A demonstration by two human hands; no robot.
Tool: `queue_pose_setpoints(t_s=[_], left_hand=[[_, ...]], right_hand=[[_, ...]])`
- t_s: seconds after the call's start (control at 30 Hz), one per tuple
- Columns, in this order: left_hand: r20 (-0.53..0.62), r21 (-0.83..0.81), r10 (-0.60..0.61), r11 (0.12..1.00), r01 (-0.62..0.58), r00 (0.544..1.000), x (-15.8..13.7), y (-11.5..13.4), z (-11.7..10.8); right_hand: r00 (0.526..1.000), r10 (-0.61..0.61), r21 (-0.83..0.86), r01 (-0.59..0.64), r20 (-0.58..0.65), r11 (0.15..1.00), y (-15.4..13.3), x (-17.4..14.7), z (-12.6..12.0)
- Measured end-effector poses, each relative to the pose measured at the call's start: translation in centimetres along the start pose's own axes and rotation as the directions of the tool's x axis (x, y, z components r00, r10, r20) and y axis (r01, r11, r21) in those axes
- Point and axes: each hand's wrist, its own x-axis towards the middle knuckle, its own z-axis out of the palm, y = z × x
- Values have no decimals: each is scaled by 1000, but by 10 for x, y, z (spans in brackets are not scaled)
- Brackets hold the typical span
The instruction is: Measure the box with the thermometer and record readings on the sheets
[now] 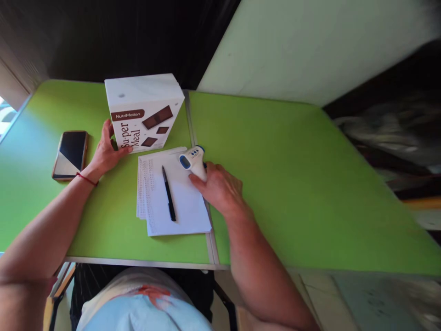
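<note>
A white NutriMotion box [148, 124] with brown bar pictures stands upright on the green table. My left hand [107, 149] grips its lower left corner, thumb across the front and fingers behind the side. In my right hand [220, 186] is a white and blue infrared thermometer [193, 161], held by its handle over the top right part of a paper stack [189, 207]. A black pen [168, 193] lies on those sheets, which carry printed columns at their left side.
A phone [73, 154] in a brown-edged case lies left of my left hand. The green table [292, 184] has a metal seam [191, 119] running through it. Behind stand a dark panel [120, 37] and a pale wall [275, 46]. Blurred bags [375, 133] sit past the right edge.
</note>
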Motion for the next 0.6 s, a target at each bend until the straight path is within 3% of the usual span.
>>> queue_pose_setpoints(t_s=[0.1, 0.17, 0.2, 0.27, 0.33, 0.37, 0.43, 0.6], left_hand=[[-119, -149, -105, 985, 87, 987, 2, 8, 3], [-153, -192, -140, 975, 110, 978, 0, 14, 4], [-169, -216, -152, 970, 114, 974, -2, 18, 3], [-181, -275, -164, 955, 110, 970, -6, 26, 3], [-165, -337, -162, 936, 99, 973, -9, 35, 4], [-150, -363, -162, 927, 98, 975, -11, 39, 4], [-114, -396, -161, 912, 104, 980, -15, 46, 6], [-45, -405, -135, 908, 105, 990, -20, 48, 11]], right_hand=[[999, -5, 123, 11, -48, 992, -1, 2, 1], [991, -25, 344, 70, -134, 936, -7, 0, 2], [986, -41, 487, 117, -164, 865, -11, -3, 3], [980, -100, 751, 196, -171, 630, -25, -11, 3], [976, -188, 903, 177, -109, 392, -40, -21, 3], [972, -225, 939, 143, -72, 314, -48, -27, 4], [969, -248, 973, 67, -10, 220, -60, -34, 5], [969, -225, 991, -79, 102, 108, -73, -33, 13]])
